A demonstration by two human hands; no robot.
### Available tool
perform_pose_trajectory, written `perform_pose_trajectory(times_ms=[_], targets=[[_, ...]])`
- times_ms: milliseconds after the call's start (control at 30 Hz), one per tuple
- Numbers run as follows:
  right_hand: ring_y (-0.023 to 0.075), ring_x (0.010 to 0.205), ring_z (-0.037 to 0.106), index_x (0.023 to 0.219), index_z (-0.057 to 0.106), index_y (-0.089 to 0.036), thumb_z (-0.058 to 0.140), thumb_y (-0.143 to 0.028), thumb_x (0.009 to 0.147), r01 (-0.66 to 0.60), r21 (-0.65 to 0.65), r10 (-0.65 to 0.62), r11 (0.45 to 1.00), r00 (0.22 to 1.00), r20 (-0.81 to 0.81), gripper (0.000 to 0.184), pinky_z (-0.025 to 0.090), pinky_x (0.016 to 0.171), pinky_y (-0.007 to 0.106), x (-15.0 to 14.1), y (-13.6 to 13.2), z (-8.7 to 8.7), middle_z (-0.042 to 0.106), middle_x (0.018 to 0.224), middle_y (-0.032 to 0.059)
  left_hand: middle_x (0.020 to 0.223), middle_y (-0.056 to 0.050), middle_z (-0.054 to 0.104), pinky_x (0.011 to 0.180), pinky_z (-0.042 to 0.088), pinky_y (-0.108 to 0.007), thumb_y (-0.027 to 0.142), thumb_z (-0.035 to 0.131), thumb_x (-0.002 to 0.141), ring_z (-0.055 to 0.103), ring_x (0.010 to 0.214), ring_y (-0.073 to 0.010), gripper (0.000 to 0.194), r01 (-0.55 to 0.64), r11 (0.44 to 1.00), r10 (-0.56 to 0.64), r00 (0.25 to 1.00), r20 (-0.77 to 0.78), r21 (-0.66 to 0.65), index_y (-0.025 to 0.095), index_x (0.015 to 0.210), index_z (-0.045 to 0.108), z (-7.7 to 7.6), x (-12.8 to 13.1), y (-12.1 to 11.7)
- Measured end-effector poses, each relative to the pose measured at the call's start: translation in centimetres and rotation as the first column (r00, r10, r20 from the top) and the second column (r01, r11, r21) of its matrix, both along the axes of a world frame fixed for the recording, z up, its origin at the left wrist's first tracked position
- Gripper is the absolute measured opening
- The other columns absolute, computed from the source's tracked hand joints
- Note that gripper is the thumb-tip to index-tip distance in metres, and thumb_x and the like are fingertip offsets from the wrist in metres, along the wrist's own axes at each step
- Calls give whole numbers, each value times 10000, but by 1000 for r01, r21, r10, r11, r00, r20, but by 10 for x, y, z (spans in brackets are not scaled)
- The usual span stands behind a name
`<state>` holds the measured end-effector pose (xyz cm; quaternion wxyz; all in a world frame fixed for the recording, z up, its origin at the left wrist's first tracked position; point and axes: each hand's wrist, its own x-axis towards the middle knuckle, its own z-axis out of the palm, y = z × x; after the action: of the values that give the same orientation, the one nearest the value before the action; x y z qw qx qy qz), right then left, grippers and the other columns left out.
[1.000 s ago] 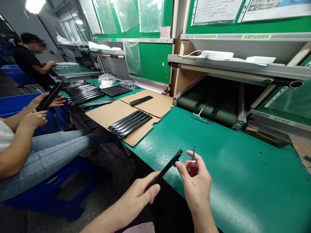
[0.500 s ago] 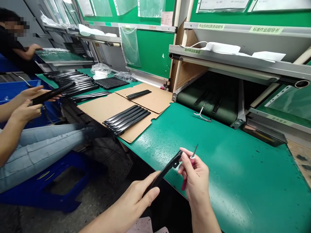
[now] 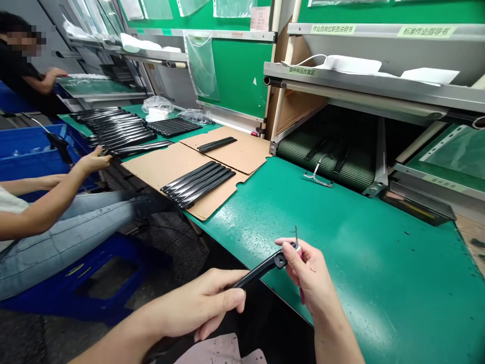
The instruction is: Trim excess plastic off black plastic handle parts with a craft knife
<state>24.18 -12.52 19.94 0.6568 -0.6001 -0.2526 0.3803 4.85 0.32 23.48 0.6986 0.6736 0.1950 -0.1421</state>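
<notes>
My left hand (image 3: 212,303) is closed around the near part of a long black plastic strip (image 3: 257,271). The strip slants up to the right above the table's near edge, and a tab with a round hole sits by its far end. My right hand (image 3: 308,268) is at that end, thumb and fingers on it. The same hand grips a small trimming knife (image 3: 296,237) with a pink-red handle and a thin metal blade pointing up. Most of the handle is hidden by my fingers.
Several black strips (image 3: 199,183) lie on brown cardboard (image 3: 151,167) left of the green table (image 3: 341,242). A conveyor belt (image 3: 326,156) ends at the back, beside a metal bracket (image 3: 318,177). A co-worker's hand (image 3: 94,161) is by more strips (image 3: 117,129) at left.
The strip has turned in my hands, its tab now facing me more. The knife's blade stands more upright. The co-worker's hand has moved to the strips on the left.
</notes>
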Motion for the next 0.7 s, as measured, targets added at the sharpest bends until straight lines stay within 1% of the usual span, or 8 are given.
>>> perform_pose_trajectory(times_ms=[100,167,267,367,433,533,600,700], targets=[[35,401,298,835,639,-149,746,-577,807,45,50,-37,998,990,-134,441,190,356,149,-1,0,2,425,526,-68,436,47,500,376,305,-171,495,459,948,419,344,-87,494,0,974,30,991,128,-228,131,1260,577,3,2,18],[37,372,318,794,606,-159,777,-579,764,177,76,-153,981,957,-246,455,206,335,142,-4,4,-1,491,513,-51,496,1,577,403,345,-180,457,422,961,456,380,-91,528,-128,904,257,926,278,-409,101,1322,568,1,6,25],[42,340,329,752,548,-175,796,-593,726,349,68,-295,935,869,-398,486,213,314,136,-17,15,-7,523,491,-44,903,-83,720,556,472,-194,338,485,934,566,594,-98,420,-384,746,637,649,416,-544,131,1267,633,-7,20,18],[42,338,336,750,508,-185,787,-606,730,387,70,-309,919,821,-480,506,202,314,133,-42,27,-11,559,518,-31,1279,-102,633,893,495,-249,285,623,871,607,1024,-177,362,-600,681,716,430,550,-419,156,1207,663,-15,44,-4],[46,350,340,780,517,-184,734,-618,786,283,90,-209,955,857,-471,486,196,326,145,-60,28,-13,588,563,-15,1153,-104,679,944,471,-260,332,620,897,603,1058,-183,273,-719,576,759,295,580,-388,143,1082,686,-17,61,-14],[81,421,400,912,613,-170,631,-612,881,42,87,-21,995,973,-229,443,277,389,189,-74,17,-16,578,604,-11,711,-1,625,603,486,-214,386,549,944,590,614,-103,227,-723,396,885,136,446,-566,170,915,609,-13,76,-9],[116,503,456,1017,662,-177,560,-568,943,-19,46,15,999,996,89,411,346,473,229,-73,8,-18,541,611,-19,584,55,511,434,369,-181,376,534,952,449,418,-64,204,-659,356,926,155,344,-663,180,901,551,-10,76,4],[148,620,529,1028,682,-218,472,-450,1011,-29,37,7,999,868,496,313,398,581,264,-63,-1,-23,571,716,-1,557,70,468,386,308,-163,348,517,964,383,363,-46,190,-581,364,931,249,267,-728,168,906,533,-12,68,20]])
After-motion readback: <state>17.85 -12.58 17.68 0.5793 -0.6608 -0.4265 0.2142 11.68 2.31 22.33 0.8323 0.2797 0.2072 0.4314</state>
